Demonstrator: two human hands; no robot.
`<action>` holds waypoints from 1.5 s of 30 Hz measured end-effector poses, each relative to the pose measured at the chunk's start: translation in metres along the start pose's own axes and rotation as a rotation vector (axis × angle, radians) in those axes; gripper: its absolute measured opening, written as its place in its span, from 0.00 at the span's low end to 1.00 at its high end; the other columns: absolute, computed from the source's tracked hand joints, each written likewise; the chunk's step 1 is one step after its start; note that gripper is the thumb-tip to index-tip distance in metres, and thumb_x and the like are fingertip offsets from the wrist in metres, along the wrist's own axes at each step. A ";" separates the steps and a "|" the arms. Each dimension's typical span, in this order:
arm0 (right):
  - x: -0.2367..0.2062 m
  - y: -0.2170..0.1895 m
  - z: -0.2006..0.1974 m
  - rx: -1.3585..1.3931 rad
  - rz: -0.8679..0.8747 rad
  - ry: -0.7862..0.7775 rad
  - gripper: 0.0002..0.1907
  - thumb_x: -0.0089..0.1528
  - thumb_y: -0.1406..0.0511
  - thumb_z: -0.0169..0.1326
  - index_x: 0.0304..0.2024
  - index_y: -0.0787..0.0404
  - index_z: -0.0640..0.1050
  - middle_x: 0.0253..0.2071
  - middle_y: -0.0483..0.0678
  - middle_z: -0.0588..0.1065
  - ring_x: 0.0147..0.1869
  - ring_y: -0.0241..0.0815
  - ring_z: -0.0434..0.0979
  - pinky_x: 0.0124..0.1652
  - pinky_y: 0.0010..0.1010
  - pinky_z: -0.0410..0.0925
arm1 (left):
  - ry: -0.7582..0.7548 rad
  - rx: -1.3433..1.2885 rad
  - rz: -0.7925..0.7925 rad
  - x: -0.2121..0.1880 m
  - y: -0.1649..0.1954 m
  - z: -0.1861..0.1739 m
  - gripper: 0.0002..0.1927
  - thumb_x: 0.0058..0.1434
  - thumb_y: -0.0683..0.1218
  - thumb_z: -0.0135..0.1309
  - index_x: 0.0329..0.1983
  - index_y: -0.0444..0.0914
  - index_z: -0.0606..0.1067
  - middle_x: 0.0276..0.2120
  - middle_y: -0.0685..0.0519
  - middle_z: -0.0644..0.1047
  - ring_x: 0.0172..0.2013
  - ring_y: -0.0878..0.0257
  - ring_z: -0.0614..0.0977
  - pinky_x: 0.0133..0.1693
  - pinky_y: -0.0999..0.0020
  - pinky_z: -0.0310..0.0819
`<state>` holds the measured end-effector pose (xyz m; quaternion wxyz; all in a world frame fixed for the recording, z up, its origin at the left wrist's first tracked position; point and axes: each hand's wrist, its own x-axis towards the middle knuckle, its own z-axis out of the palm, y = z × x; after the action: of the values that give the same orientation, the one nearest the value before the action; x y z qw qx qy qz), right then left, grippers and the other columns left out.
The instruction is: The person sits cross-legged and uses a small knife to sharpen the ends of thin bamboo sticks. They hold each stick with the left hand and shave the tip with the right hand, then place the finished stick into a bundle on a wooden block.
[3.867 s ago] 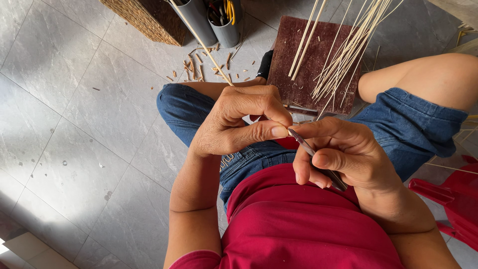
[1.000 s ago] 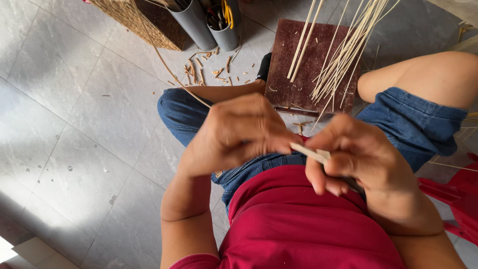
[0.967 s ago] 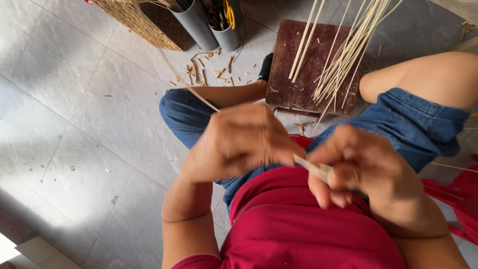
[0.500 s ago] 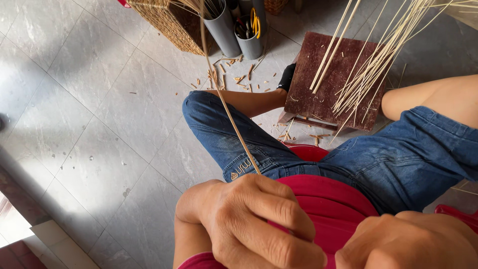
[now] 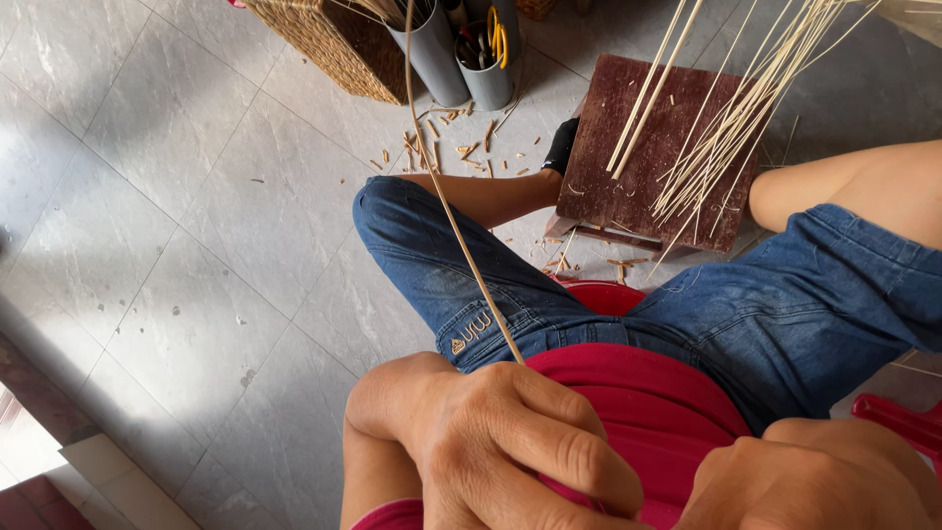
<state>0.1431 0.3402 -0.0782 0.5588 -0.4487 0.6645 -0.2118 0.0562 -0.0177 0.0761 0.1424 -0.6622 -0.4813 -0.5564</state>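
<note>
At the bottom edge of the head view, the left hand is curled closed, its fingers pressed together around the near end of a long thin cane strip. The strip emerges from the top of that fist and runs up and away over the left knee toward the top of the frame, bowing slightly along its run. The right hand sits low at the right, beside the left; only its back shows, and whether its fingers are pinching anything cannot be told.

Handling assessment: the strip appears very light, narrow and springy. It bends under its own length rather than holding straight, so it is judged flexible but liable to kink or split if folded sharply. Its surface looks smooth and dry, so it may slide through a loose grip. A firm hold close to the working end, as the left hand has it, seems best for control; the far end will whip about freely.

Surroundings: a bundle of similar pale strips lies fanned across a dark wooden board ahead of the knees. Two grey tubes holding tools stand beside a woven basket. Short offcuts are scattered on the tiled floor.
</note>
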 end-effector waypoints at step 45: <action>0.024 0.003 -0.133 0.981 -0.667 1.069 0.46 0.68 0.63 0.57 0.83 0.58 0.51 0.28 0.50 0.75 0.23 0.30 0.64 0.23 0.20 0.58 | 0.329 0.317 -0.921 -0.119 -0.093 -0.023 0.09 0.60 0.47 0.65 0.39 0.37 0.83 0.33 0.55 0.81 0.35 0.68 0.82 0.38 0.71 0.78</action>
<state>0.0186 0.2926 -0.0563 0.2055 -0.1645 0.5041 -0.8225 -0.0223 -0.0452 -0.0523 0.0550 -0.2556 -0.7727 -0.5785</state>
